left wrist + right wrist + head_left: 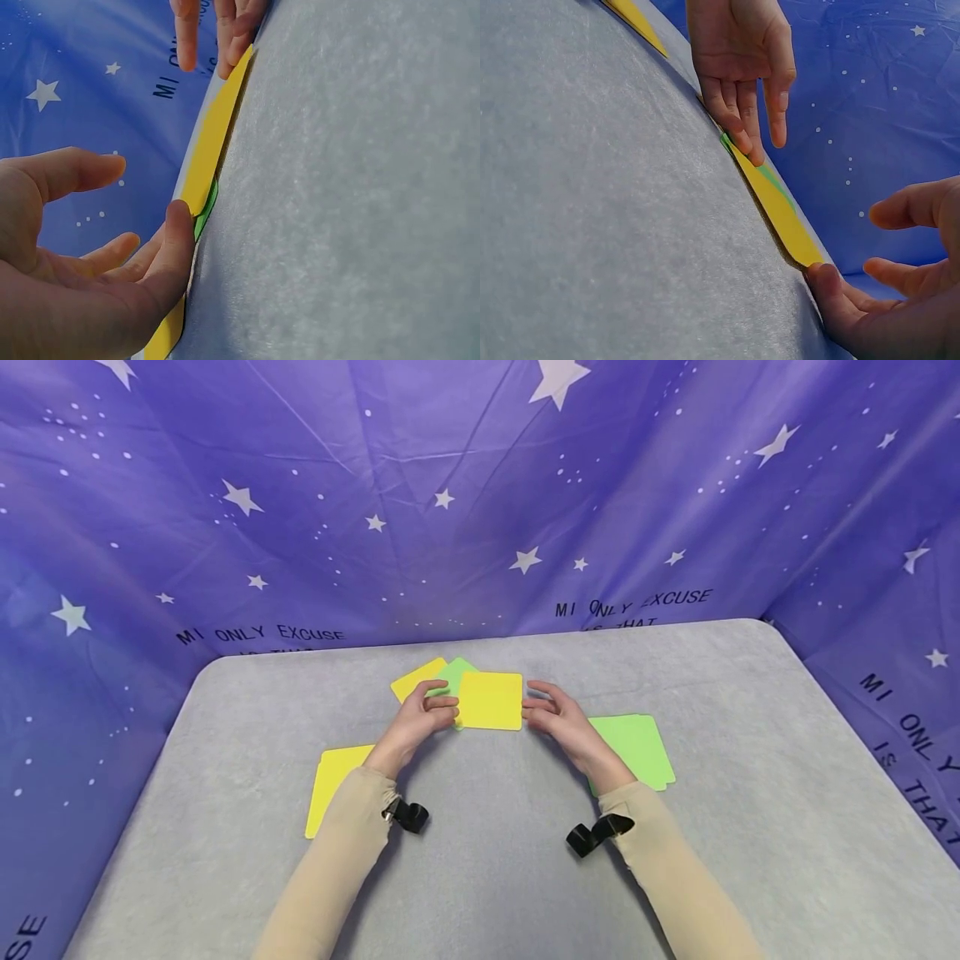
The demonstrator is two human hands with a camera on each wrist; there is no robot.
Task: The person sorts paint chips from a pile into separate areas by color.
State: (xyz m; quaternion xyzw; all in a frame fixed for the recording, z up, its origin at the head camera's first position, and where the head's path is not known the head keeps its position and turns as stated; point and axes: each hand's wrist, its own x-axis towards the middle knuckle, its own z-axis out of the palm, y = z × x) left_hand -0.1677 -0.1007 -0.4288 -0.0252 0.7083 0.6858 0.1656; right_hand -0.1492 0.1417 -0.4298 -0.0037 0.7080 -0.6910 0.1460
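Note:
A yellow square card (491, 702) lies in the middle of the grey table (487, 877), on top of a green card (452, 673) and another yellow card (416, 680). My left hand (420, 717) touches the top card's left edge. In the left wrist view its thumb (176, 240) presses that edge of the yellow card (214, 135), with its fingers spread above. My right hand (555, 714) is at the card's right edge. In the right wrist view its thumb (832, 296) touches a corner of the card (780, 214), with its fingers lifted off.
A stack of yellow cards (333, 781) lies at the left beside my left forearm. Green cards (637, 747) are stacked at the right, partly under my right wrist. A purple star-patterned cloth (480, 502) walls the table on three sides.

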